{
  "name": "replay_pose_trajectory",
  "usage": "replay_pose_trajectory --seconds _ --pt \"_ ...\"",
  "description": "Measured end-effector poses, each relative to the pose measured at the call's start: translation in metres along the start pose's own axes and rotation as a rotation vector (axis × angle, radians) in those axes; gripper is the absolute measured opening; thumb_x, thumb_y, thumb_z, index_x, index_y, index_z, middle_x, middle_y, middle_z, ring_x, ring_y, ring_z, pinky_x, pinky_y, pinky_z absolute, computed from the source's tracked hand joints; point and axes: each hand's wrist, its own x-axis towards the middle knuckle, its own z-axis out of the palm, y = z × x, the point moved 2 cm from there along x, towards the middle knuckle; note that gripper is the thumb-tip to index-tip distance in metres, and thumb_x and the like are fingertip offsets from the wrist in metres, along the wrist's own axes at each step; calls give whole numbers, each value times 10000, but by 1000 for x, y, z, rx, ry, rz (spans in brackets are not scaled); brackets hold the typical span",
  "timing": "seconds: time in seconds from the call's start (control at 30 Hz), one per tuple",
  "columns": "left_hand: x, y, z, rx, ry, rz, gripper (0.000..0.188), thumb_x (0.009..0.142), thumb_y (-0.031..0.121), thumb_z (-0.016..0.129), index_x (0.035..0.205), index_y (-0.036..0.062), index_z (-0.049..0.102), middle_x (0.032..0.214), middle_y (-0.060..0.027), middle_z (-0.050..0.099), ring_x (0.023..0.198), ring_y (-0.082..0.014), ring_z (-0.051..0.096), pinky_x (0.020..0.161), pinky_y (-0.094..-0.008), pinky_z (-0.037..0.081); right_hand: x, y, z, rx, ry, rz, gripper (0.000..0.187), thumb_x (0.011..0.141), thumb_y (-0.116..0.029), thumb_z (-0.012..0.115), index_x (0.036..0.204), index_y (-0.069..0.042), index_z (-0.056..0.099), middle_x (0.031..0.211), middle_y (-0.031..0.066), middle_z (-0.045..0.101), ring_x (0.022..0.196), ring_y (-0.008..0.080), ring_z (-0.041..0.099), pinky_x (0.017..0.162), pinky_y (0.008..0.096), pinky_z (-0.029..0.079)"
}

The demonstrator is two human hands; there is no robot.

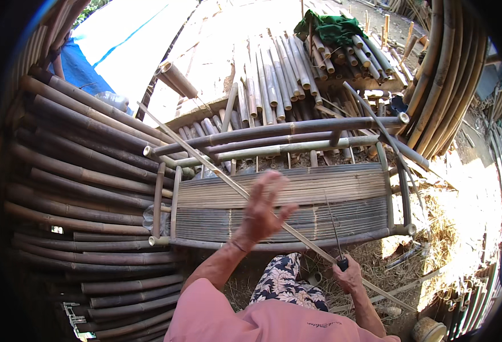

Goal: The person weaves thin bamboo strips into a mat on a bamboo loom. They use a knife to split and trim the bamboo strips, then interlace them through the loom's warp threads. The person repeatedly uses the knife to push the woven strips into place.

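My left hand (pixel 262 210) is raised over a bamboo bench (pixel 347 188), with its fingers stretched and thumb apart, slightly blurred. A long, thin bamboo strip (pixel 310 245) slants across the bench from upper left to lower right and passes behind this hand; whether they touch I cannot tell. At the bench's near edge, my right hand (pixel 350 277) grips a knife (pixel 342 264) by its dark handle. Its narrow blade points away, over the seat slats. The strip runs close beside the right hand and continues past it; whether the fingers also hold it is hidden.
Dark bamboo poles (pixel 103 176) are stacked along the left. Beyond the bench lie cut bamboo lengths (pixel 273 74), with a green cloth (pixel 332 28) on some. Long poles (pixel 447 74) stand at the right. Shavings (pixel 436 222) litter the ground near a round container (pixel 429 330).
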Motion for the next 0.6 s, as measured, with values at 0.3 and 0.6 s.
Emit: replay_pose_trajectory --seconds 0.3,0.6 --pt "68 -107 -142 -1172 331 -974 808 901 604 537 1318 -80 425 1187 -202 530 1087 -273 541 950 -347 437 -213 99 -37 435 33 190 226 781 -170 680 946 -32 613 725 35 622 631 110 574 583 268 474" --pt "134 166 -112 -1954 -291 201 407 951 214 546 633 121 308 725 -20 298 593 -118 283 573 -279 274 -353 120 30 -104 1057 459 457 814 -249 698 1173 9 580 1178 228 567 1079 392 573 872 444 491"
